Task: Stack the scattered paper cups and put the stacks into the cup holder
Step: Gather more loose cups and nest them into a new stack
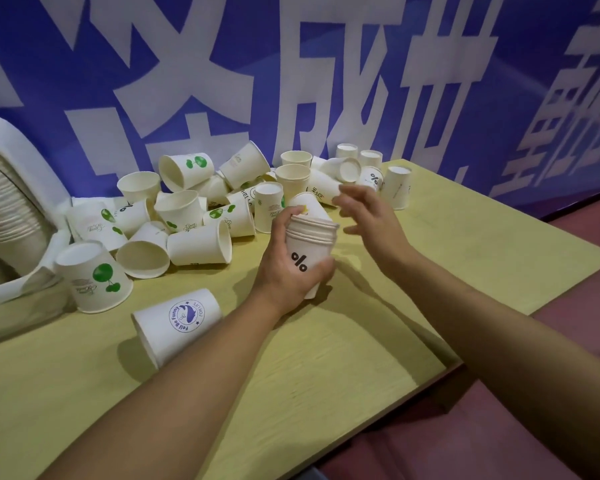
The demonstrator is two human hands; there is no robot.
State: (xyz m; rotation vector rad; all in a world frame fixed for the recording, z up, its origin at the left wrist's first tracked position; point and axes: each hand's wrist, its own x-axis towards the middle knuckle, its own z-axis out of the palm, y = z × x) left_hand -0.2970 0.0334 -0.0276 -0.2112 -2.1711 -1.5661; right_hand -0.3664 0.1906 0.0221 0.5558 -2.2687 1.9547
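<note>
My left hand (284, 271) grips a short stack of white paper cups (309, 244) above the table's middle; the outer cup bears a black percent sign and another cup sits upside down on top. Just right of the stack, my right hand (368, 216) hovers with its fingers spread, holding nothing. Several loose paper cups (187, 209) lie tumbled in a heap at the back. A white cup holder (14, 188) at the far left is filled with a long row of nested cups.
A cup with a purple round logo (177, 323) lies on its side near my left forearm. An upside-down cup with a green print (94, 275) stands by the holder. The yellow-green table (430, 271) ends at right over a reddish floor. A blue banner backs the table.
</note>
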